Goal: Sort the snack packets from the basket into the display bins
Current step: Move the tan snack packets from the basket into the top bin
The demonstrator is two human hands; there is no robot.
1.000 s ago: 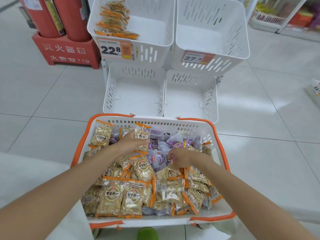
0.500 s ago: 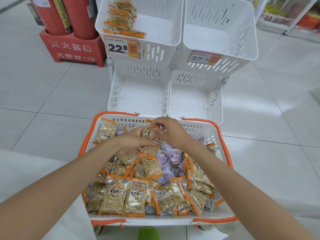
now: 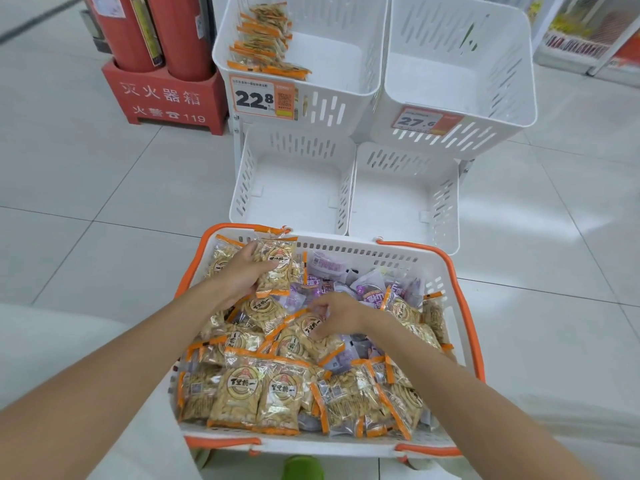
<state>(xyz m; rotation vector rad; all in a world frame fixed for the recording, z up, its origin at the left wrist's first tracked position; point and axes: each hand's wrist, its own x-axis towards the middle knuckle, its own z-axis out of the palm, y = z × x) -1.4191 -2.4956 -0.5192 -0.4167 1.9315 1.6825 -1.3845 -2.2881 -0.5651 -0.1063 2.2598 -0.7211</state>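
A white basket [image 3: 450, 306] with orange handles sits on the floor, full of orange-edged snack packets [image 3: 242, 393] and purple packets [image 3: 370, 289]. My left hand [image 3: 242, 275] grips an orange-edged packet [image 3: 277, 268] lifted at the basket's far left. My right hand [image 3: 337, 315] reaches down into the middle of the pile and pinches another orange-edged packet [image 3: 304, 341]. Beyond the basket stand four white display bins. The upper left bin [image 3: 346, 64] holds a stack of orange-edged packets [image 3: 263, 43]. Nothing lies in the upper right bin [image 3: 485, 81] or the two lower bins [image 3: 294, 195].
Price tags reading 22.8 [image 3: 263, 98] and 27.6 [image 3: 422, 121] hang on the upper bins. A red fire extinguisher box [image 3: 166, 98] stands to the left of the bins. Grey floor tiles surround everything. A green shoe tip [image 3: 303, 469] shows at the bottom edge.
My right hand left the packet held by my left hand and dropped back into the pile's middle. My left hand keeps its packet and moved slightly left.
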